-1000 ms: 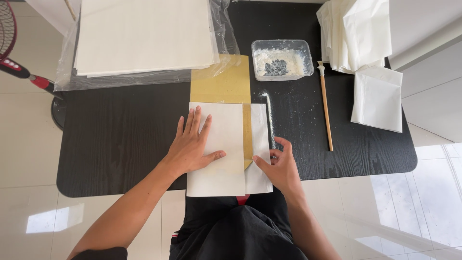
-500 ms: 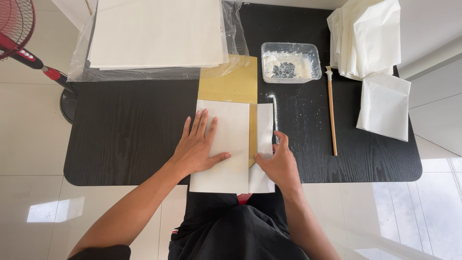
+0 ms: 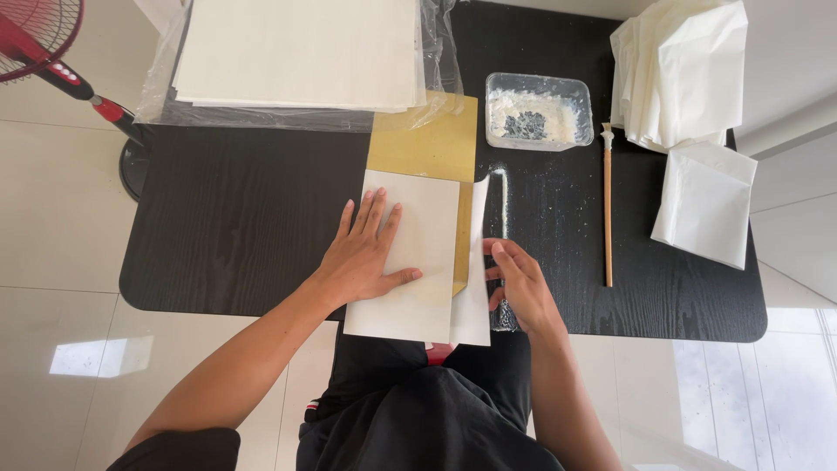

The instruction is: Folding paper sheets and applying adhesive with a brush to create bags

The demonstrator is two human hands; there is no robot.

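Hidden or cut off, as seen over my own hands:

- White sheet (image 3: pixel 423 262): my left hand (image 3: pixel 366 257) covers its left part; its near edge overhangs the table's (image 3: pixel 235 227) front edge.
- Gold board (image 3: pixel 432 148): near half under the sheet, far edge under the plastic-wrapped paper stack (image 3: pixel 296 57), itself cut by the top edge.
- Folded white strip (image 3: pixel 475 288): whether my right hand's (image 3: pixel 523 283) fingertips touch it, I cannot tell.
- Clear tray (image 3: pixel 538 111): white paste with a dark clump, too small to identify.
- Red fan (image 3: pixel 39 44): cropped at the top-left corner.
- Folded white bags (image 3: pixel 680 70): cropped at the top.
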